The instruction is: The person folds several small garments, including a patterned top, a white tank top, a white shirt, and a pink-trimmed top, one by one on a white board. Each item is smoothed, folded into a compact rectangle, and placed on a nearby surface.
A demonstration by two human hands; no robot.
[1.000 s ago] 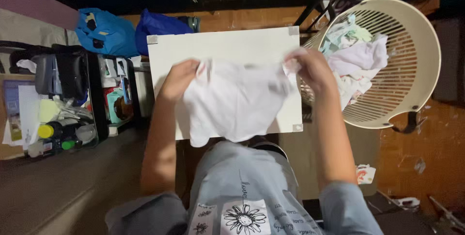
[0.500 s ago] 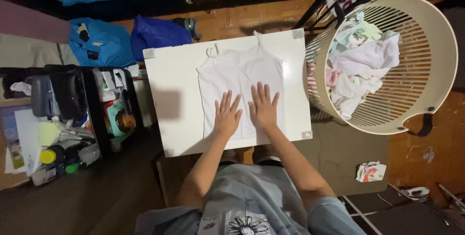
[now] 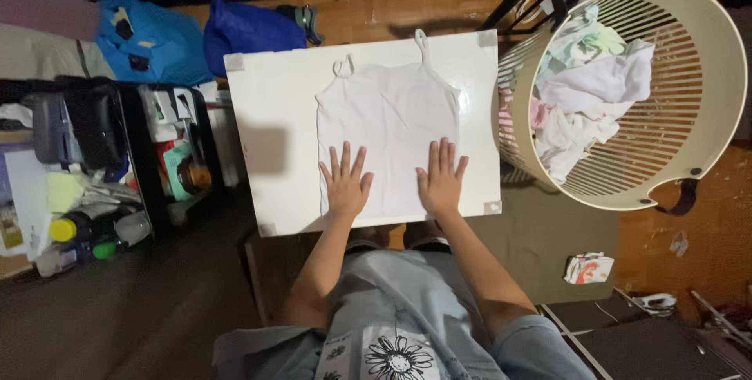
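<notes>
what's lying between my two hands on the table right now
In the head view, a strip of the white camisole spans the gap between left hand and right hand.

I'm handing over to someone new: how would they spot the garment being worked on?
Find the white table left of the cream laundry basket. The white strappy top lies flat on it, under the left hand and right hand. Unlike the basket's crumpled clothes, it is spread smooth.
</notes>
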